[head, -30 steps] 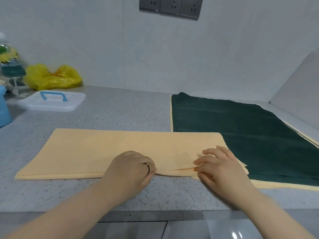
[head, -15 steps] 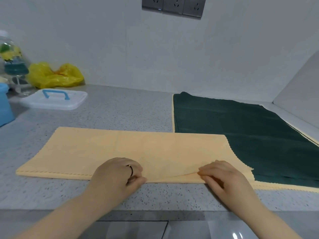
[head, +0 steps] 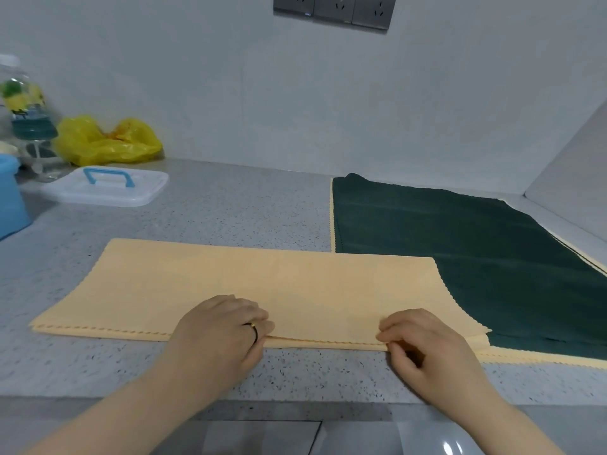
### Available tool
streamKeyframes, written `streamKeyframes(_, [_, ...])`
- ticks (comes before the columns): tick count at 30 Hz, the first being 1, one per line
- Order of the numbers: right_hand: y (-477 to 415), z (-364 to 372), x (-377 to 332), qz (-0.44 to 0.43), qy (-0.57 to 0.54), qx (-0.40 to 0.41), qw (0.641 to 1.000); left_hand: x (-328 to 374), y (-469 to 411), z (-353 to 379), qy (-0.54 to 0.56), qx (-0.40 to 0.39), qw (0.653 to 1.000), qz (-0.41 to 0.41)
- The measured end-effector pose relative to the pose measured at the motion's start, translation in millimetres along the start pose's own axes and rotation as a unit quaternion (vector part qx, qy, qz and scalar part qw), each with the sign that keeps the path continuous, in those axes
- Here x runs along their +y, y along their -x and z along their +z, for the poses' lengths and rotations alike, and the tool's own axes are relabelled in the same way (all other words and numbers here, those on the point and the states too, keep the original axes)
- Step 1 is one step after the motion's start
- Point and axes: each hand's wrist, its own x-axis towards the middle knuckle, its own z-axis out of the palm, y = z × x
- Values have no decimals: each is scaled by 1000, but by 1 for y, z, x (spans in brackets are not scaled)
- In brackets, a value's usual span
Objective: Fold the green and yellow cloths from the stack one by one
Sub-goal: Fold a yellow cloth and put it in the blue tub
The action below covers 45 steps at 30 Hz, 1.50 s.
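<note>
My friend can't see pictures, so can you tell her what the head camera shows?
A person's left hand and right hand grip the near edge of a folded yellow cloth on a grey counter. Its right end lies over a green cloth spread flat. A white lid with a blue handle and a yellow bag sit far left.

The folded cloth point(head: 262, 284) is laid along the front of the counter point(head: 230, 208), its right end overlapping the cloth stack point(head: 460, 241) spread at right. A lid point(head: 108, 192), plastic bag point(head: 108, 142) and bottle point(head: 23, 103) are set behind at left.
</note>
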Motion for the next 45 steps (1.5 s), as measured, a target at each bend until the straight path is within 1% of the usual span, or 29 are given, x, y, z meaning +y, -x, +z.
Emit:
streamKeyframes(2, [0,-1,-2,2,6,-11,1000,-4,6,-1,4,21,1000,-9])
streamKeyframes(3, [0,-1,-2,4,7,-16,1000,-5,9,-3,3,23,1000,-7])
streamKeyframes(5, [0,-2,-4,13,9,-23,1000,-6,13,-5,17,-4,1000,-12])
streamKeyframes(7, [1,-2,-3,13,10,-24,1000,-8,9,-8,37,15,999,-29])
streamKeyframes(9, [1,-1,-3,14,11,-22,1000,-9,-6,-13,56,3,996,-65])
streamKeyframes(10, [1,0,-3,17,11,-22,1000,-12,-16,-13,67,16,994,-90])
streamKeyframes(11, [0,0,-3,21,10,-21,1000,-18,-26,-9,69,7,991,-119])
streamKeyframes(13, [0,-1,-5,36,3,-30,999,-28,-48,2,49,-76,984,-153])
streamKeyframes(15, [0,-4,-6,55,3,-47,997,-32,-61,13,26,-157,974,-163])
streamKeyframes(17, [-5,-10,-9,95,25,-84,992,-39,-65,24,10,-209,962,-174])
streamKeyframes(18, [-12,-13,-11,124,36,-108,986,-42,-64,29,8,-220,959,-178])
streamKeyframes(20, [-32,-16,-16,163,59,-155,973,-47,-62,34,16,-224,957,-183])
streamKeyframes(22, [-59,-7,-20,181,66,-193,962,-49,-60,37,28,-219,957,-187])
streamKeyframes(25, [-105,28,-34,175,30,-189,966,-49,-59,39,30,-213,958,-188])
streamKeyframes(27, [-127,59,-41,179,32,-214,960,-49,-59,41,33,-204,960,-190])
streamKeyframes(29, [-137,85,-47,206,38,-265,941,-49,-59,40,40,-202,960,-188])
streamKeyframes(31, [-133,104,-47,235,48,-299,924,-49,-58,41,44,-205,959,-188])
streamKeyframes(35, [-121,103,-29,270,86,-301,911,-51,-57,41,37,-210,960,-183])
streamKeyframes(37, [-114,91,-12,296,106,-298,901,-52,-57,41,35,-214,960,-180])
streamKeyframes(42, [-86,52,41,398,136,-272,866,-54,-55,40,34,-221,959,-172])
streamKeyframes(45, [-72,34,66,424,157,-268,851,-60,-53,37,33,-225,958,-176])
